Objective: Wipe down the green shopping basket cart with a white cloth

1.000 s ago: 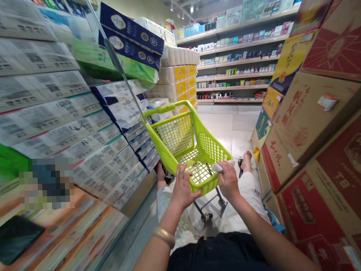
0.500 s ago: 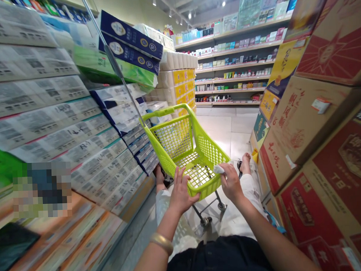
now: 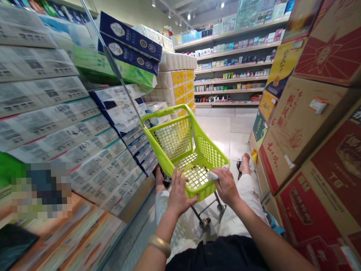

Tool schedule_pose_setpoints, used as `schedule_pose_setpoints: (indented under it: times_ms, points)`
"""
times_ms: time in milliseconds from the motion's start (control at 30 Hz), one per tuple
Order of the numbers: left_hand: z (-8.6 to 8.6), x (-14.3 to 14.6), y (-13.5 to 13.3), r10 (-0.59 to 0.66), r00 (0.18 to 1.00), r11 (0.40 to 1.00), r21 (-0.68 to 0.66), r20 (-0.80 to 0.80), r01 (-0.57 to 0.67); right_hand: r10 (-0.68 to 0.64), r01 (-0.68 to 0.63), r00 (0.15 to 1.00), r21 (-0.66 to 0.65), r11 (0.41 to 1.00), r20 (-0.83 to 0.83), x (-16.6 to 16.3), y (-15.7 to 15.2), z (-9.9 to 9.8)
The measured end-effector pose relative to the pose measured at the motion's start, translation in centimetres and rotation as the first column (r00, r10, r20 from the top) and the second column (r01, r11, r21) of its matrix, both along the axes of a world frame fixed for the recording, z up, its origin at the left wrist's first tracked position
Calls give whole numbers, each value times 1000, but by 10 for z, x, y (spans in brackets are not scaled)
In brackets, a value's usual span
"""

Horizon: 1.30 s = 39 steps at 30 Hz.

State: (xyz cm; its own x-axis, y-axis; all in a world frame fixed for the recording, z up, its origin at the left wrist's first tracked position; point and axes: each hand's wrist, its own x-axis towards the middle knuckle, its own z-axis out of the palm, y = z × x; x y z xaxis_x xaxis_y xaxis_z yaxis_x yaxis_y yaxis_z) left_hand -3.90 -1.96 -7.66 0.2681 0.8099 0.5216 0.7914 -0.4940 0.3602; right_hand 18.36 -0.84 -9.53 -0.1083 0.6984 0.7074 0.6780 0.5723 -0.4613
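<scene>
A lime-green plastic shopping cart [image 3: 166, 157] with lattice sides stands between my legs, tilted in view, its basket holding nothing I can see. My left hand [image 3: 179, 195] grips the near left corner of the basket rim, fingers over the edge and thumb along the front. In my right hand [image 3: 227, 185] is a crumpled white wipe [image 3: 212, 175], pinched by the fingers against the near right part of the rim. The wipe's far side is hidden under the fingers. Below the basket, metal legs and small wheels [image 3: 205, 222] show.
Stacked packs of tissue paper [image 3: 79, 127] rise close on the left; cardboard cartons [image 3: 310, 119] form a wall on the right. A metal pole [image 3: 119, 74] slants down behind the cart's left rim. A dark phone-like slab [image 3: 14, 246] lies lower left. Shelves of small goods [image 3: 231, 66] stand beyond the tiled floor.
My right hand has slid a little to the left along the near rim, carrying the white wipe with it. My left hand keeps its hold, and the cart stays nearly in place.
</scene>
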Motion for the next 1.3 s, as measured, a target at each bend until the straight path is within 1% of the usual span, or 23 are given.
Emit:
schedule_pose_setpoints:
  times_ms: [67, 100, 200, 233, 333, 400, 467, 533, 633, 700, 733, 800, 900, 967, 1033, 1100, 1200, 1267, 1300]
  points:
    - [0, 1, 0, -3, 1000, 1000, -5, 5, 3, -81, 81, 995, -4, 997, -57, 8, 7, -2]
    - [0, 2, 0, -2, 1000, 1000, -5, 8, 2, -107, 107, 991, -6, 994, -84, 7, 7, -3]
    - [-1, 3, 2, 5, 1000, 1000, -1, 11, -5, -116, 115, 986, -8, 993, -120, -17, -6, -2]
    - [-2, 3, 2, 3, 1000, 1000, 5, 12, -3, -81, 80, 991, -11, 997, -103, -28, -13, -1]
    - [-4, 2, 3, -22, 1000, 999, 26, 11, 22, 83, -83, 997, -28, 996, -9, -55, -31, 4]
    - [-5, 0, 3, -26, 1000, 999, 28, 5, 26, 167, -166, 985, -32, 986, 42, -57, -34, 7]
    - [-5, -1, 3, -12, 1000, 1000, 18, -2, 12, 180, -180, 981, -12, 984, 72, -45, -27, 8]
    - [-4, -1, 3, 1, 1000, 1000, 6, -7, -1, 102, -102, 993, 10, 995, 63, -26, -15, 6]
    - [-3, 0, 4, 6, 1000, 1000, 0, -5, -6, -75, 75, 997, -9, 997, -7, -3, 1, 1]
    - [-3, 2, 5, 4, 1000, 1000, 9, -1, -4, -143, 141, 988, -35, 989, -52, -4, 3, 0]
    - [-4, 3, 6, 5, 1000, 1000, 15, 3, -5, -154, 151, 986, -43, 988, -69, -10, 0, 0]
    - [-5, 4, 8, 1, 1000, 1000, 28, 7, -1, -122, 118, 990, -51, 992, -76, -30, -10, 2]
    - [-7, 4, 9, -9, 1000, 1000, 30, 3, 9, 62, -62, 998, -55, 997, -6, -59, -28, 8]
    - [-7, 3, 9, -8, 1000, 1000, 26, -2, 8, 158, -156, 987, -59, 986, 34, -65, -33, 11]
    - [-7, 2, 9, -5, 1000, 1000, 29, -8, 6, 199, -195, 977, -59, 979, 73, -57, -29, 13]
    - [-6, 3, 8, -3, 1000, 999, 34, -11, 4, 164, -160, 982, -48, 986, 94, -38, -18, 12]
    - [-5, 5, 8, 10, 1000, 999, 35, -3, -10, 1, 0, 999, -21, 1000, 53, -6, 2, 8]
    - [-4, 8, 8, 14, 1000, 999, 41, 2, -14, -77, 78, 997, -22, 997, 26, 3, 8, 5]
    - [-4, 9, 8, 17, 1000, 999, 45, 5, -17, -109, 109, 994, -28, 994, 9, 2, 8, 4]
